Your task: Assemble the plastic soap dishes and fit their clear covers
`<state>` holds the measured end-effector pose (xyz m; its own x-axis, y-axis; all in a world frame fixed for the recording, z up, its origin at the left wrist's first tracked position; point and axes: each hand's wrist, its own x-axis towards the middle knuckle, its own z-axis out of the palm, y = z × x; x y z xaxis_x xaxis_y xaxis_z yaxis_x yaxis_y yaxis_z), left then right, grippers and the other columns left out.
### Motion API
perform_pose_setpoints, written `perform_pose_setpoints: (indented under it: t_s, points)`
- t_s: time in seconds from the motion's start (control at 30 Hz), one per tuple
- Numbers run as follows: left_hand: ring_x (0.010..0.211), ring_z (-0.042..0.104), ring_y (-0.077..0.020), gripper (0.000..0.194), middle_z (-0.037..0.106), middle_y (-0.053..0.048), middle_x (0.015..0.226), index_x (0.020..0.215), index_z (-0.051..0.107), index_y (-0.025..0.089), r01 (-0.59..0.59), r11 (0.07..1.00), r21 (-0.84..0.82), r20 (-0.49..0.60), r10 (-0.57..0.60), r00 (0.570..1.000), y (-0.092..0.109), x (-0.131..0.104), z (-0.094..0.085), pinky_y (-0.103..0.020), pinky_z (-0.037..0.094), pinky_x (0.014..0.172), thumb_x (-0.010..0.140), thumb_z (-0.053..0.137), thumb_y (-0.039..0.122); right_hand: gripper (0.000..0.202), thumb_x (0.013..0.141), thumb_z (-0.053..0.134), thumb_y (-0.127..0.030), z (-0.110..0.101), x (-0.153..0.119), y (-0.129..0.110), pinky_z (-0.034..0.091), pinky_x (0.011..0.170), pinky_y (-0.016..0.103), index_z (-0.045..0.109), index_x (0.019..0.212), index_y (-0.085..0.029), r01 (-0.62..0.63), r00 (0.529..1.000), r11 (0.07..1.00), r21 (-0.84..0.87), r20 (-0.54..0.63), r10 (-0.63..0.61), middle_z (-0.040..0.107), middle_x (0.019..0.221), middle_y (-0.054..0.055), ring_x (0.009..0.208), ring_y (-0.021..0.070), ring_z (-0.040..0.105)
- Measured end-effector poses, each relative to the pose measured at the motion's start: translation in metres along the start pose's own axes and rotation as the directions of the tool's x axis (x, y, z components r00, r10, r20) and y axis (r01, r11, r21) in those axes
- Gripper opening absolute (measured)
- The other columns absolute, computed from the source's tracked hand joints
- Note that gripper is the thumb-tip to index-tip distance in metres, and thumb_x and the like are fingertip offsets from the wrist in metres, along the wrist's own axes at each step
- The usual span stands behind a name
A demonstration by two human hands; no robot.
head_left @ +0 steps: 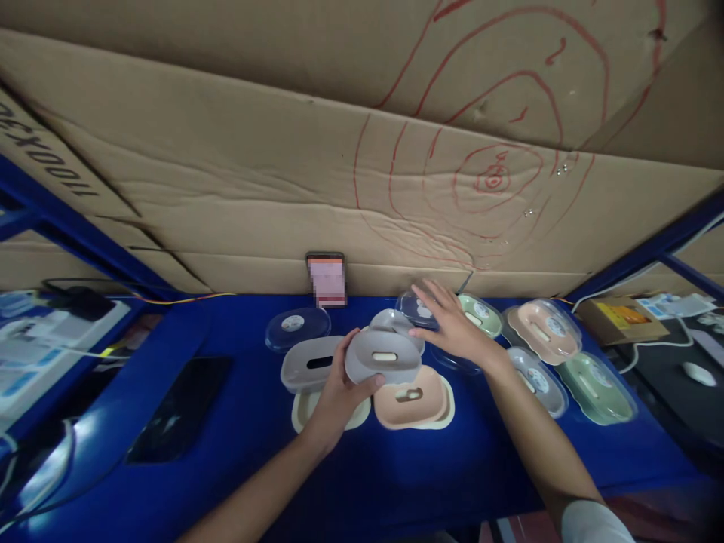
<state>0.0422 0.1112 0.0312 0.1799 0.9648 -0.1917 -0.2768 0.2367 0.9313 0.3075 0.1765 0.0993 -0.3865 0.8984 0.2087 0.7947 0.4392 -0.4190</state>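
Observation:
My left hand grips a grey oval piece with a pale slot in its middle, thumb at the front edge. My right hand has its fingers spread over a clear lid at the back; whether it touches the lid I cannot tell. Behind the held piece lies another grey piece. A peach piece rests on a cream one nearer me. To the left sit a grey tray with a dark slot and a cream piece, partly behind my left hand.
Covered grey, green and peach containers stand on the right. A clear lid lies at the back left. One phone leans on the cardboard; a dark flat device lies left.

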Motion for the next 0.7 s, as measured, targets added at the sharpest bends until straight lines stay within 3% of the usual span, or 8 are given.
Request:
perform_pose_setpoints:
  t_s: [0.07,0.17,0.27,0.4,0.5,0.57,0.63,0.7]
  points:
    - [0.142,0.060,-0.0316,0.100,0.058,-0.008,0.158,0.160,0.038,0.035,-0.032,0.999,0.023,-0.008,0.032,0.999,-0.003,0.003,-0.004,-0.047,0.051,0.119,0.077,0.091,0.050,0.079,0.097,0.072,-0.062,0.005,-0.001,-0.014,0.030,0.130,0.061,0.045,0.164,-0.031,0.137,0.986,0.987,0.079,0.082,-0.144,0.045,0.169,0.014,0.159,0.0360,0.038]
    - [0.141,0.061,-0.0312,0.100,0.059,-0.010,0.157,0.165,0.032,0.034,-0.117,0.990,0.084,0.023,0.115,0.993,-0.009,0.009,-0.010,-0.048,0.052,0.117,0.083,0.084,0.057,0.063,0.100,0.072,-0.055,0.014,-0.002,-0.040,0.042,0.125,0.047,0.056,0.156,-0.030,0.287,0.911,0.921,0.263,0.224,-0.348,0.062,0.156,0.010,0.147,0.0285,0.056]
    - [0.142,0.061,-0.0319,0.101,0.055,-0.011,0.162,0.167,0.026,0.034,-0.197,0.962,0.190,0.064,0.189,0.980,-0.015,0.014,-0.015,-0.048,0.054,0.115,0.086,0.081,0.059,0.041,0.110,0.057,-0.044,0.013,-0.001,-0.047,0.050,0.116,0.040,0.065,0.148,-0.028,0.278,0.910,0.893,0.353,0.200,-0.362,0.070,0.147,0.007,0.135,0.0236,0.066]
    - [0.150,0.053,-0.0337,0.096,0.040,-0.015,0.172,0.171,0.014,0.035,-0.351,0.835,0.423,0.133,0.326,0.936,-0.023,0.013,-0.016,-0.052,0.051,0.118,0.097,0.072,0.052,0.038,0.112,0.052,-0.042,0.003,0.001,-0.036,0.055,0.107,0.042,0.069,0.142,-0.026,0.199,0.973,0.939,0.280,0.059,-0.224,0.076,0.135,0.008,0.122,0.0246,0.072]
    - [0.164,0.029,-0.0376,0.085,0.016,-0.014,0.181,0.172,0.016,0.036,-0.470,0.561,0.682,0.187,0.487,0.853,-0.025,0.009,-0.016,-0.059,0.040,0.126,0.103,0.066,0.040,0.040,0.112,0.051,-0.041,-0.006,-0.001,-0.023,0.043,0.121,0.053,0.064,0.148,-0.029,0.181,0.983,0.980,0.082,0.021,-0.183,0.069,0.148,0.010,0.141,0.0281,0.060]
    - [0.168,0.012,-0.0389,0.078,0.001,-0.012,0.183,0.171,0.021,0.038,-0.518,0.358,0.777,0.286,0.533,0.796,-0.025,0.004,-0.014,-0.063,0.033,0.129,0.105,0.061,0.030,0.043,0.113,0.047,-0.039,-0.014,-0.003,-0.010,0.035,0.127,0.054,0.058,0.154,-0.031,0.117,0.991,0.993,-0.027,0.065,-0.115,0.060,0.158,0.009,0.150,0.0267,0.051]
    - [0.169,0.008,-0.0392,0.072,-0.001,-0.012,0.183,0.170,0.026,0.037,-0.561,0.209,0.801,0.377,0.552,0.744,-0.024,0.000,-0.011,-0.065,0.031,0.129,0.106,0.056,0.022,0.047,0.111,0.047,-0.037,-0.024,-0.006,0.009,0.033,0.128,0.051,0.052,0.158,-0.032,-0.090,0.987,0.983,-0.162,0.116,0.110,0.052,0.165,0.008,0.155,0.0257,0.045]
    - [0.168,0.016,-0.0396,0.066,0.008,-0.013,0.182,0.166,0.036,0.035,-0.573,0.096,0.814,0.426,0.573,0.701,-0.023,-0.004,-0.008,-0.066,0.030,0.128,0.105,0.056,0.018,0.058,0.105,0.057,-0.035,-0.032,-0.010,0.033,0.034,0.126,0.056,0.047,0.161,-0.027,-0.334,0.917,0.895,-0.297,0.118,0.381,0.045,0.169,0.014,0.156,0.0328,0.043]
